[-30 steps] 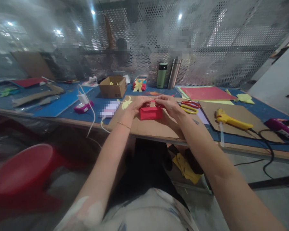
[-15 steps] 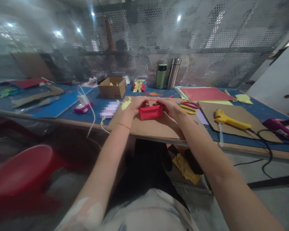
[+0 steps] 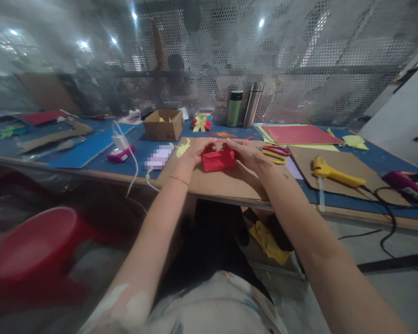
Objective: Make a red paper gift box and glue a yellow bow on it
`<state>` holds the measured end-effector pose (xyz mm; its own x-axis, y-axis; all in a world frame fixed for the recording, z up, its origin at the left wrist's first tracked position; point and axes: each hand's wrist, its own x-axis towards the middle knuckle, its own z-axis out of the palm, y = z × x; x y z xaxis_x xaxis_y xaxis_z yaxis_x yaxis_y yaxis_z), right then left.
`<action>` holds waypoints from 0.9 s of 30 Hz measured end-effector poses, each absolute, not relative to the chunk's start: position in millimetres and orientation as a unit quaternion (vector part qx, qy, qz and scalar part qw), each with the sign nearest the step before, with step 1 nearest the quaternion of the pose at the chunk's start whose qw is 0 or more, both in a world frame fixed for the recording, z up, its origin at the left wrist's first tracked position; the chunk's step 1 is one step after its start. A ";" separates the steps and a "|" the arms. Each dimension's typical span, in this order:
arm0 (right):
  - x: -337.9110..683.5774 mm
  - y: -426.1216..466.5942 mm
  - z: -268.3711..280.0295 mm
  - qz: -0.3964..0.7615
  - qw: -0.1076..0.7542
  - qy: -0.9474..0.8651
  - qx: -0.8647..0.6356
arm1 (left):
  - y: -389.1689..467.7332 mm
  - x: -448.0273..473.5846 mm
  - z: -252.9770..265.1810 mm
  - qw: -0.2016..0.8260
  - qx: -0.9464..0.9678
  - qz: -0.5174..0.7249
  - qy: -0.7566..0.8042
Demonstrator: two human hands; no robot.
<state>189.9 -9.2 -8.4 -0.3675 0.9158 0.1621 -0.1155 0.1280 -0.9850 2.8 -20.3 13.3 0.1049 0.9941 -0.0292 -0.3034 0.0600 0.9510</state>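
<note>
On the purple block [image 3: 395, 179] at the far right there is a pale label, but its writing is too small to read. The yellow glue gun [image 3: 341, 177] lies near it, on a cardboard piece [image 3: 301, 160]. Scissors with yellow and red handles [image 3: 278, 159] lie just beside the right hand [image 3: 243, 151]. This hand and the left hand [image 3: 201, 149] have their fingers curled, holding between them the small red box [image 3: 218, 161], above the brown cardboard sheet [image 3: 226, 184]. Behind stand an open carton [image 3: 163, 129], a green flask [image 3: 234, 111] and a steel flask [image 3: 252, 109]. The table [image 3: 209, 135] is blue; a perforated metal screen [image 3: 292, 88] rises behind it, and a red stool [image 3: 38, 246] is at left.
</note>
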 end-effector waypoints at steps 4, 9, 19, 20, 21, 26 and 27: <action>188.5 -13.1 -7.8 0.601 0.434 -0.586 -0.327 | -18.6 1.1 10.4 0.604 0.431 0.540 0.397; 189.3 -5.1 -9.1 0.580 0.487 -0.556 -0.343 | -12.4 0.5 8.0 0.593 0.426 0.557 0.395; 199.0 22.2 -19.1 0.506 0.615 -0.492 -0.351 | -24.4 0.4 7.1 0.602 0.514 0.478 0.380; 198.1 23.0 -20.8 0.502 0.611 -0.502 -0.351 | -25.0 -0.2 6.3 0.604 0.515 0.475 0.380; 197.2 23.5 -22.4 0.497 0.606 -0.513 -0.350 | -25.1 -0.5 5.5 0.605 0.515 0.474 0.381; 197.7 24.5 -26.4 0.409 0.614 -0.574 -0.356 | -23.1 -1.2 3.8 0.608 0.521 0.460 0.385; 198.4 24.2 -26.2 0.397 0.615 -0.584 -0.350 | -22.8 -1.5 3.9 0.609 0.519 0.456 0.388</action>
<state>198.4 24.2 -26.2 0.0025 0.8977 0.4406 -0.0802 0.4394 -0.8947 -1.5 -22.8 3.9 0.2820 0.9594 0.0006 -0.1524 0.0442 0.9873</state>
